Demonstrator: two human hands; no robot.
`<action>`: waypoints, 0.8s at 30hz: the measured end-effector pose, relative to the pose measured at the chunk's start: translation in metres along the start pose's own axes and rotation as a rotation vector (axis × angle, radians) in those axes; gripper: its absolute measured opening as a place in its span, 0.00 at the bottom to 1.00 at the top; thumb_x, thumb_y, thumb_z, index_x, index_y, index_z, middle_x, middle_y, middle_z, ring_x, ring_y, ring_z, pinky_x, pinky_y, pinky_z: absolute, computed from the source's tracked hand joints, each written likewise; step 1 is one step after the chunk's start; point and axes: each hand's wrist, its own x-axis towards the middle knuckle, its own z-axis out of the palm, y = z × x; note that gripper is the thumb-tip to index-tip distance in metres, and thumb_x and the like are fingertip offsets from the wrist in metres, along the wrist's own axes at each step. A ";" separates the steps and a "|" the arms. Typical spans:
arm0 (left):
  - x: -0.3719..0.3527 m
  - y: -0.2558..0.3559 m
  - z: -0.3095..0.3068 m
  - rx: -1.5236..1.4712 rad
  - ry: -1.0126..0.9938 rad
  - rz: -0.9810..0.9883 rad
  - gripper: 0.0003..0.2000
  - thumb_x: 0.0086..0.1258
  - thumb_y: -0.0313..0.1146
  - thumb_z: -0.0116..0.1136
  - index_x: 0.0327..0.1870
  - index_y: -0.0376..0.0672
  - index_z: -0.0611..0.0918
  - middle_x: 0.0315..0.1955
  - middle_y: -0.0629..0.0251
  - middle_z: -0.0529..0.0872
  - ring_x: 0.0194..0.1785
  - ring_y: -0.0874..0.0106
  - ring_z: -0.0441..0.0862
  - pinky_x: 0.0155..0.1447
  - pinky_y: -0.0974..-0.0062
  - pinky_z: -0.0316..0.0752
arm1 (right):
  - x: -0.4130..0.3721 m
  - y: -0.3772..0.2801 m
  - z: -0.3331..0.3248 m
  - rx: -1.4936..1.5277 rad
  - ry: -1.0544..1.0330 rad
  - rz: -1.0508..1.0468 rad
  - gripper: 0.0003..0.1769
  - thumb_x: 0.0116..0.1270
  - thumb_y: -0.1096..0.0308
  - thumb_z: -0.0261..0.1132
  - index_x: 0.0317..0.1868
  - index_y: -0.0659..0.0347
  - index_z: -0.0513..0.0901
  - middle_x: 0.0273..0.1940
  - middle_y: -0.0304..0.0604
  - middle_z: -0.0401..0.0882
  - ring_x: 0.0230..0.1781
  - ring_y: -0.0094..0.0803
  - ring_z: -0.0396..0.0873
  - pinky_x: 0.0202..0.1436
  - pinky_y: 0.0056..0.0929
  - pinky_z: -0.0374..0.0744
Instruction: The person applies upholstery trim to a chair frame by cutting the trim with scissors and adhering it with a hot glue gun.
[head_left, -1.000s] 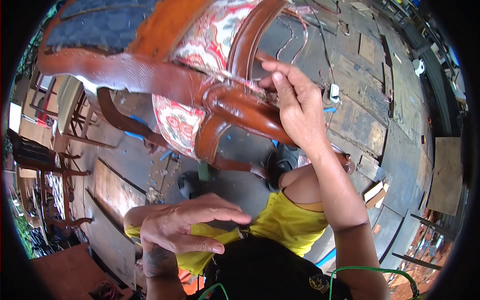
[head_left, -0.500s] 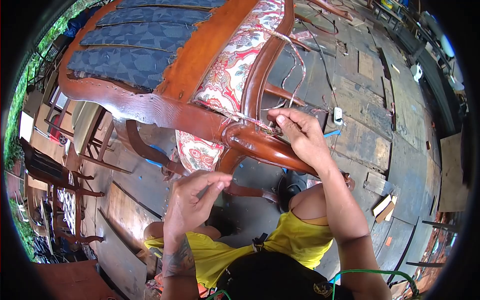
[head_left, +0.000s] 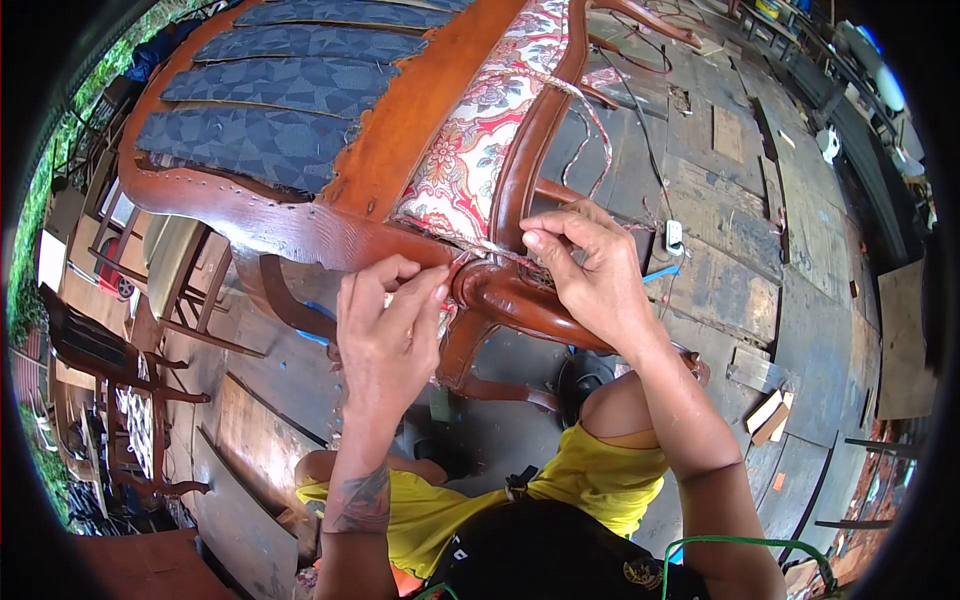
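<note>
A chair frame of glossy brown wood lies across the upper middle, with blue patterned strips and a red-and-white floral fabric panel on it. A patterned cord loops over the panel and runs down to the wooden joint between my hands. My right hand pinches at the cord beside the curved armrest. My left hand is closed with thumb and fingertips together at the left of the joint; what lies between them is too small to make out.
Other wooden chairs stand at the left. A white power socket with a black cable rests on the patchwork board floor at right. Loose boards lie lower left. My knees are below the frame.
My left hand has moved up to the joint and its fingers have closed. My right hand has shifted slightly left and stays by the cord.
</note>
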 end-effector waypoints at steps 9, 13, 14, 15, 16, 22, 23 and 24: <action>0.009 0.001 0.027 0.223 0.088 0.093 0.10 0.64 0.30 0.76 0.46 0.49 0.92 0.43 0.74 0.85 0.46 0.68 0.80 0.51 0.66 0.70 | -0.001 -0.003 -0.001 -0.025 -0.145 0.044 0.09 0.69 0.74 0.75 0.49 0.63 0.92 0.43 0.47 0.87 0.44 0.38 0.86 0.49 0.33 0.83; 0.007 -0.005 0.030 0.271 0.120 0.107 0.11 0.64 0.31 0.76 0.48 0.50 0.92 0.42 0.74 0.85 0.46 0.69 0.80 0.51 0.66 0.70 | 0.000 0.000 0.004 -0.065 -0.157 -0.075 0.10 0.67 0.73 0.76 0.48 0.63 0.92 0.44 0.48 0.86 0.44 0.40 0.86 0.50 0.35 0.83; 0.006 -0.006 0.031 0.262 0.117 0.112 0.12 0.65 0.30 0.76 0.49 0.50 0.92 0.43 0.73 0.85 0.46 0.68 0.80 0.51 0.66 0.70 | 0.000 0.004 0.007 -0.059 -0.131 -0.100 0.09 0.67 0.73 0.75 0.46 0.65 0.91 0.42 0.50 0.84 0.42 0.44 0.85 0.48 0.38 0.83; 0.005 -0.006 0.031 0.265 0.115 0.114 0.12 0.65 0.30 0.76 0.49 0.50 0.92 0.43 0.73 0.85 0.46 0.68 0.80 0.51 0.66 0.70 | -0.001 0.006 0.008 -0.053 -0.104 -0.124 0.08 0.66 0.74 0.75 0.45 0.66 0.91 0.41 0.52 0.83 0.40 0.47 0.85 0.46 0.41 0.83; 0.004 -0.005 0.031 0.258 0.112 0.121 0.12 0.65 0.30 0.75 0.50 0.50 0.92 0.44 0.72 0.85 0.47 0.67 0.80 0.52 0.66 0.70 | -0.002 0.007 0.009 -0.049 -0.101 -0.123 0.08 0.66 0.74 0.75 0.45 0.66 0.91 0.41 0.52 0.83 0.40 0.47 0.85 0.46 0.41 0.83; 0.001 0.002 0.030 0.236 0.038 0.174 0.13 0.66 0.31 0.74 0.52 0.49 0.91 0.49 0.69 0.86 0.50 0.65 0.80 0.56 0.64 0.69 | -0.006 0.010 0.005 -0.026 -0.075 -0.100 0.08 0.68 0.72 0.73 0.45 0.66 0.91 0.40 0.53 0.82 0.40 0.49 0.84 0.45 0.43 0.82; 0.000 0.001 0.031 0.231 0.042 0.185 0.13 0.66 0.32 0.74 0.51 0.49 0.91 0.50 0.69 0.86 0.51 0.65 0.80 0.57 0.64 0.69 | -0.007 0.009 0.005 -0.019 -0.072 -0.064 0.08 0.69 0.72 0.73 0.45 0.66 0.91 0.39 0.53 0.82 0.40 0.49 0.84 0.44 0.43 0.82; 0.001 0.000 0.030 0.230 0.056 0.180 0.12 0.68 0.31 0.73 0.51 0.48 0.91 0.50 0.68 0.86 0.51 0.65 0.80 0.57 0.64 0.69 | -0.008 0.009 0.005 -0.012 -0.071 -0.026 0.08 0.69 0.71 0.73 0.45 0.65 0.91 0.39 0.53 0.82 0.39 0.49 0.84 0.44 0.44 0.82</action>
